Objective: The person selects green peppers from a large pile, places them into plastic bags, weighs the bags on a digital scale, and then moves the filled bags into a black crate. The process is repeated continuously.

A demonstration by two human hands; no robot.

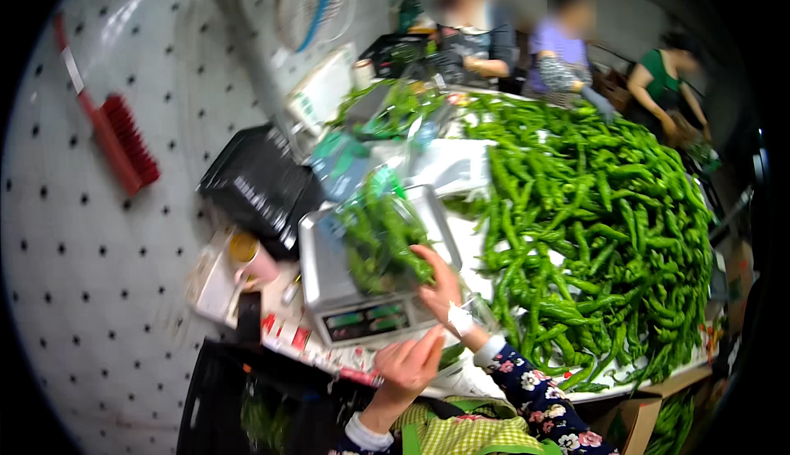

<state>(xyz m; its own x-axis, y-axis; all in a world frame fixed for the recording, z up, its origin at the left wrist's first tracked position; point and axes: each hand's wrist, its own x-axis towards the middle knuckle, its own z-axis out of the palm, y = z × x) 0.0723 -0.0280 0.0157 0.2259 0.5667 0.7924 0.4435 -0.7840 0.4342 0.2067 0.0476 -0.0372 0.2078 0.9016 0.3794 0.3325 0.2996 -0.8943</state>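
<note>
A clear plastic bag of green peppers (386, 233) rests on the metal pan of a digital weighing scale (321, 276). My right hand (441, 288) grips the bag's right side, its fingers and thumb spread around the pepper ends. A piece of white material is wrapped at that wrist. Nearer to me, my left hand (407, 359) is in front of the scale's display (367, 320) with its fingers curled together. Nothing shows in the left hand. To the right, a large heap of long green peppers (592, 245) covers the white tabletop.
Left of the scale stand a black plastic crate (262, 186) and a pink mug (254, 260). A dark crate (210, 399) holds bagged greens at lower left. A red brush (117, 140) lies on the dotted floor. Several people, including one in purple (558, 48), are across the table.
</note>
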